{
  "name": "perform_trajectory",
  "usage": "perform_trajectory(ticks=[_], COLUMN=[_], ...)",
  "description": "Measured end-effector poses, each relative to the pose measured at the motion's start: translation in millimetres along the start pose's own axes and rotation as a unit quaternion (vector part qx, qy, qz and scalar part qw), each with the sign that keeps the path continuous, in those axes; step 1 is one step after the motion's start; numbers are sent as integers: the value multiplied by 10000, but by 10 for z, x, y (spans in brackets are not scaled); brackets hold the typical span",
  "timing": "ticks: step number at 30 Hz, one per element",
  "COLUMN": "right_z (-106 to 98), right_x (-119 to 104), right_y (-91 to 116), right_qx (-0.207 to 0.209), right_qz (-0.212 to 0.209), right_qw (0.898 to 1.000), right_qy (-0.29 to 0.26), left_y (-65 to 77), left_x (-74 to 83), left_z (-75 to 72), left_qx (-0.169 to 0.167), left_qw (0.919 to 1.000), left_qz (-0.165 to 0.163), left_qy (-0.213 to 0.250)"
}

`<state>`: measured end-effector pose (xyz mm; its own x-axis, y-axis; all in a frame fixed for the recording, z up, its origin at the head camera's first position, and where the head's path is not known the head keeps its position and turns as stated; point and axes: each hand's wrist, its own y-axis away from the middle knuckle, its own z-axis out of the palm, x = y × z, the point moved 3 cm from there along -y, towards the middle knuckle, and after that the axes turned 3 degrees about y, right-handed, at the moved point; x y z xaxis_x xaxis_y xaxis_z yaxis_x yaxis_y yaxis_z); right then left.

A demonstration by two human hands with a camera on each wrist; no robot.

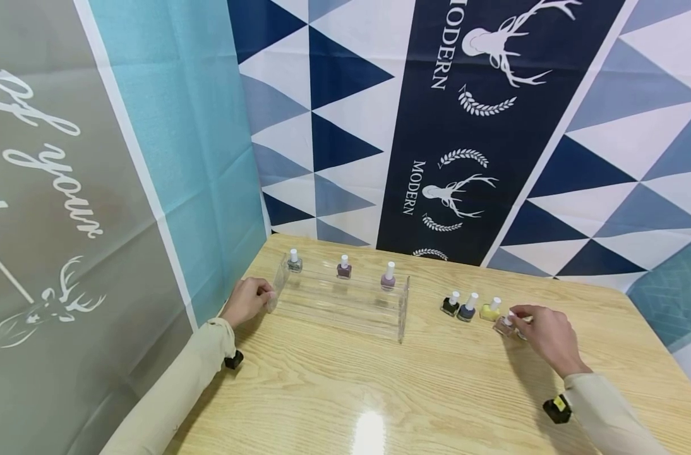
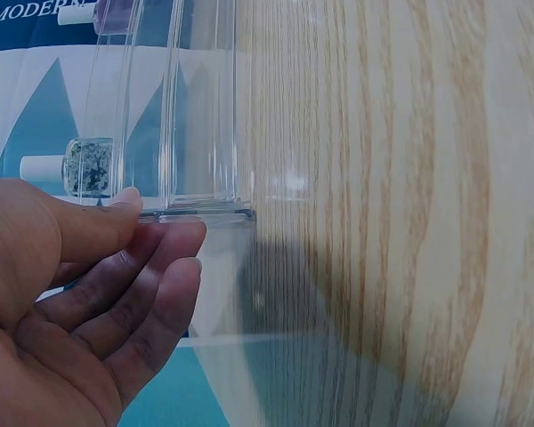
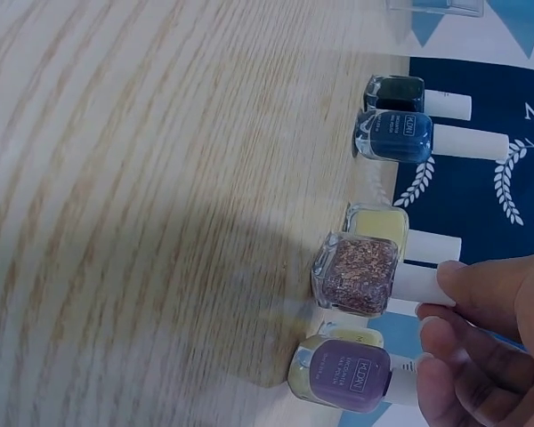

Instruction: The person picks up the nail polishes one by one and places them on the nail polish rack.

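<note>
L hand [image 1: 249, 302] pinches rack [image 2: 209, 213], R hand [image 1: 552, 335] glitter btl [image 3: 356, 274] cap [image 3: 420, 285]; labels [image 3: 368, 374] legible R-wrist view only.

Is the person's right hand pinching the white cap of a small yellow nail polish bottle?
No, the right hand pinches the white cap of a clear glass bottle with coppery glitter.

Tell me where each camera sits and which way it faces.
Head: on the head, facing forward and down at the table; left hand and right hand show.
Left wrist: worn there, facing the clear rack; left hand shows.
Right wrist: worn there, facing nail polish bottles; right hand shows.
Head and right wrist share the glittery bottle.
</note>
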<state>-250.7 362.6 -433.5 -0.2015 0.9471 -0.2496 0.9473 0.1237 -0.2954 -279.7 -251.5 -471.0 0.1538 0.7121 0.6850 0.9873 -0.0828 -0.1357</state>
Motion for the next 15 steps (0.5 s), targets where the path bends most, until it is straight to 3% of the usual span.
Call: perform_trajectory(ticks=[15], right_z=[-18], right_x=[41], right_y=[13], right_qx=[-6], right_qz=[-128], right_qw=[9999], right_qy=[-37], left_y=[13], left_x=[17], left_z=[-7], left_qx=[-30], left_qw=[10000], left_qz=[-46], left_qy=[47])
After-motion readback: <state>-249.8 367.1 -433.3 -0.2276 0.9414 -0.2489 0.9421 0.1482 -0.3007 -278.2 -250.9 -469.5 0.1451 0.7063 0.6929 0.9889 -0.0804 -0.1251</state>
